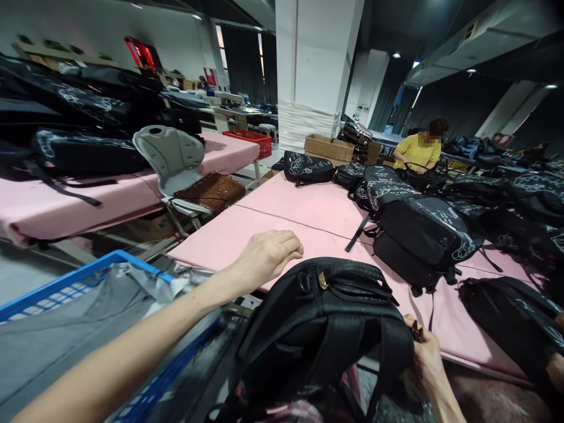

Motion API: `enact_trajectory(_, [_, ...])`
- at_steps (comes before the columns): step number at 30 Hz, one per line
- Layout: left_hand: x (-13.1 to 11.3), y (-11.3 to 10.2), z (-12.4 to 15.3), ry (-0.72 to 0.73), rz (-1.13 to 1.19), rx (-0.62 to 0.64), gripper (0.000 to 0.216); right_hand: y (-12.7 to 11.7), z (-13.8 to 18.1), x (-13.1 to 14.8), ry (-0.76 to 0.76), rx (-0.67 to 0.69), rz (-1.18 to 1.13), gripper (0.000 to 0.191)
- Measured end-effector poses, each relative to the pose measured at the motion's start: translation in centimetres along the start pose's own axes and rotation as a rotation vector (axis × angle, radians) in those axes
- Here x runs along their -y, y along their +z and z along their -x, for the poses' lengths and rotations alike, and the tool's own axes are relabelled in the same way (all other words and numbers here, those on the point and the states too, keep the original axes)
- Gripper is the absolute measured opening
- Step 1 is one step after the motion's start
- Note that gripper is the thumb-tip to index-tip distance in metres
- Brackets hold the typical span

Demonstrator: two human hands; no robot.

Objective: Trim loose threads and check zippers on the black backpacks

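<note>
A black backpack (348, 305) with a gold-coloured zipper pull near its top leans close to my body at the table's near edge, its shoulder straps facing me. My left hand (271, 255) hovers just beyond the bag's upper left edge, its fingers curled together. The palm is turned away, so anything inside it is hidden. At the bag's right side, my right hand (425, 349) pinches a small dark part of the backpack, perhaps a strap end or buckle. The pink-covered table (259, 217) lies beyond both hands.
Several black backpacks with white line drawings (416, 235) crowd the table's right side. A blue crate (118, 258) stands at left, with a grey chair (170, 155) behind it. Another person's hand (556, 370) is at the right edge; a person in yellow (418, 153) works farther back.
</note>
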State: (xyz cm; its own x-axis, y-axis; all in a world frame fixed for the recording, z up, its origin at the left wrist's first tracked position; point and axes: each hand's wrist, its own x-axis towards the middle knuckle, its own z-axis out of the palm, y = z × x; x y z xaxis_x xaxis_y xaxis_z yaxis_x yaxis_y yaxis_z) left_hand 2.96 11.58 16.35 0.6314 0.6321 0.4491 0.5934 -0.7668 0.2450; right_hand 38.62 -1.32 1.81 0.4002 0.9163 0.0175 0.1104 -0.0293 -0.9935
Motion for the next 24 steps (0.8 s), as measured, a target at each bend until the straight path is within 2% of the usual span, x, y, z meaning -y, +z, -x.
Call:
enact_trajectory(4, [0.7, 2.2, -0.1, 0.106, 0.338, 0.209, 0.027, -0.6, -0.3, -1.1, 0.008, 0.034, 0.005, 0.017])
enact_trajectory(7, [1.2, 3.0, -0.8, 0.170, 0.361, 0.280, 0.030, -1.3, -0.5, -1.6, 0.039, 0.074, -0.008, 0.020])
enact_trajectory(11, [1.8, 3.5, -2.4, 0.220, 0.434, 0.334, 0.016, -1.7, -0.4, -1.3, 0.042, 0.099, 0.020, 0.024])
enact_trajectory(13, [2.1, 4.1, -3.2, 0.268, 0.497, 0.337, 0.008, -1.6, -0.4, -0.8, 0.039, 0.101, 0.048, 0.026])
enact_trajectory(16, [2.3, 5.3, -3.8, 0.332, 0.576, 0.303, 0.013, -1.6, -0.7, 0.2, 0.008, 0.118, 0.137, 0.026])
enact_trajectory(19, [2.2, 6.1, -3.7, 0.331, 0.554, 0.278, 0.013, -2.5, -2.0, 1.4, -0.036, 0.171, 0.270, 0.022])
enact_trajectory(21, [1.9, 6.3, -3.5, 0.291, 0.506, 0.258, 0.012, -3.7, -3.0, 2.5, -0.051, 0.115, 0.358, 0.024])
enact_trajectory(24, [1.5, 6.4, -3.0, 0.180, 0.469, 0.228, 0.013, -4.4, -3.6, 5.2, -0.106, -0.083, 0.459, 0.037])
